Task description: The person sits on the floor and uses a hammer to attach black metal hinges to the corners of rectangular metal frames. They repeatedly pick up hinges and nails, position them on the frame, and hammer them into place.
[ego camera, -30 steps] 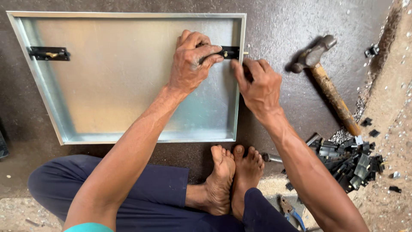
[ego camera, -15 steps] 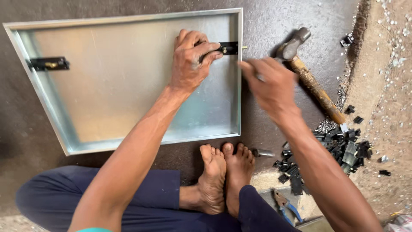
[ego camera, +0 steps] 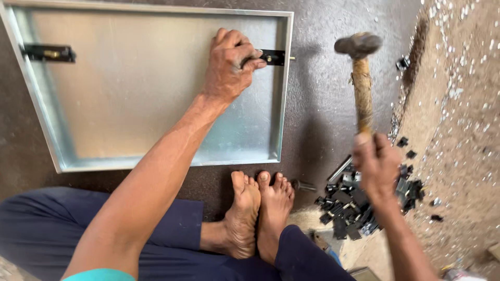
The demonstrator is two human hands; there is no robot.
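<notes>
Here my left hand [ego camera: 229,65] pins the small black metal latch [ego camera: 272,56] against the shallow grey sheet-metal tray [ego camera: 156,104]'s right wall, steadying it, while my right hand [ego camera: 376,166] grips the wooden-handled steel hammer [ego camera: 360,78] raised right of that tray.

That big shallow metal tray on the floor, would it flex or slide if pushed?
The metal tray looks like thin sheet, so probably light and a bit flexible. Its folded rim likely stiffens it. The left hand pressing down probably stops sliding.

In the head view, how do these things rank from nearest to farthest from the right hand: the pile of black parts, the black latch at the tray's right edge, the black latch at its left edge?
From the right hand, which holds a hammer:
1. Pile of black parts, just below the hand.
2. Right latch, up left, under the left hand.
3. Left latch, far across the metal tray.
</notes>
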